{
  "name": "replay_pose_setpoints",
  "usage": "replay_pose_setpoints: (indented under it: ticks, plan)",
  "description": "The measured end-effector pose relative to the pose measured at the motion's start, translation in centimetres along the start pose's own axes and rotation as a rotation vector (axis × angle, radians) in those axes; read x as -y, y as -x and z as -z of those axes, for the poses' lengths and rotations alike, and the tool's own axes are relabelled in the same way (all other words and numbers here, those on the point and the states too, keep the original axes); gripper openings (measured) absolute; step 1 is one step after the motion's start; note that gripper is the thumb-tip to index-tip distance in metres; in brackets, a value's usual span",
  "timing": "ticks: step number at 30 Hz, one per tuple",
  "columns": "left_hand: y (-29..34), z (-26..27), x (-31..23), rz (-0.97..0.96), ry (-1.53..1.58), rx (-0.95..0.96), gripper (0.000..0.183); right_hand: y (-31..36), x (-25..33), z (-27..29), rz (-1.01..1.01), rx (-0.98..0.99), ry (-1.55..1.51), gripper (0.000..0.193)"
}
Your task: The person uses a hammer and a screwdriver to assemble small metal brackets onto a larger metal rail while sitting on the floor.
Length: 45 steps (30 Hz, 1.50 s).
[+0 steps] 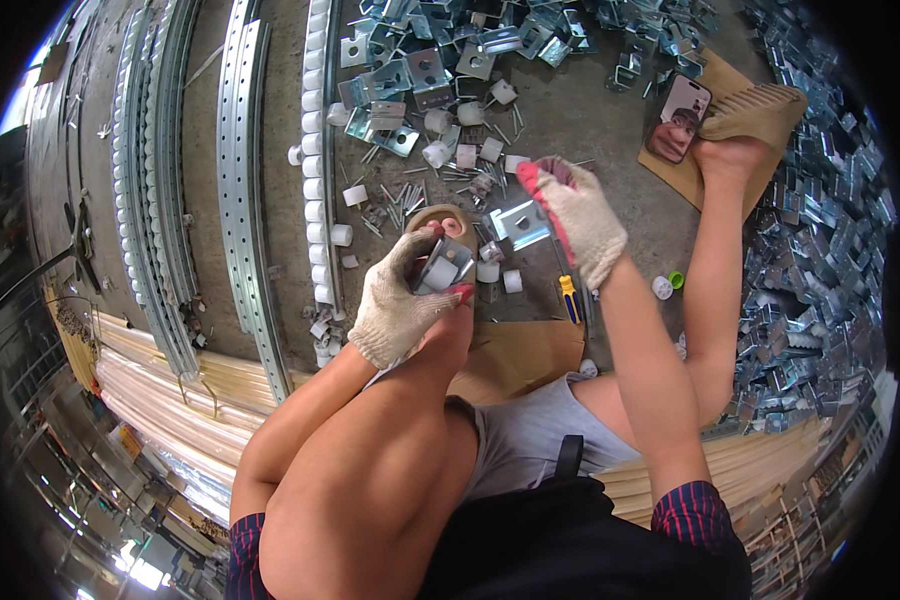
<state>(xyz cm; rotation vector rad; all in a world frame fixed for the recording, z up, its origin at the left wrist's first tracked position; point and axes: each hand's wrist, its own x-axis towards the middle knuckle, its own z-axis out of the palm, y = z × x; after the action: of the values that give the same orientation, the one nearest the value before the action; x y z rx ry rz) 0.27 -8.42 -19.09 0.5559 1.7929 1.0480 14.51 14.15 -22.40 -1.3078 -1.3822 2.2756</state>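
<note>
My left hand (390,305), in a cream work glove with red fingertips, grips a U-shaped metal bracket (460,256) above my foot. Inside the bracket sits a white plastic roller (439,274). My right hand (582,215), gloved the same way, is raised to the right of it, apart from the bracket. Its fingers curl together, and whatever they hold is hidden. Below that hand lie another shiny bracket (520,225) and a screwdriver (569,298) with a yellow and blue handle. Loose white rollers (436,153) and metal pins (406,198) are scattered on the floor beyond.
Brackets are heaped at the back (430,70) and along the right (800,300). On the left lie perforated metal rails (245,180) and a rail lined with white rollers (314,190). A phone (679,118) rests beside my right foot on cardboard (715,75). A green cap (676,280) lies nearby.
</note>
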Motion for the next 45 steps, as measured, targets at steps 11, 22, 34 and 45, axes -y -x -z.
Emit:
replay_pose_setpoints:
  ticks: [11,22,34,45]
  plan:
    - [0.1,-0.8,-0.7,-0.012,0.064,0.048,0.072,0.8,-2.6,-2.5,-0.01,-0.057,-0.066,0.023]
    - [-0.7,-0.1,-1.3,0.046,-0.106,0.051,0.073,0.7,-1.6,-3.4,-0.125,-0.035,-0.093,0.026]
    - [-2.1,1.2,-1.6,0.215,-0.061,0.192,0.07,-0.8,-0.1,-5.1,-0.201,0.078,-0.079,0.024]
    - [-2.1,0.3,-1.2,0.166,-0.279,0.194,0.082,-2.6,0.6,-5.6,-0.191,0.305,-0.121,0.023]
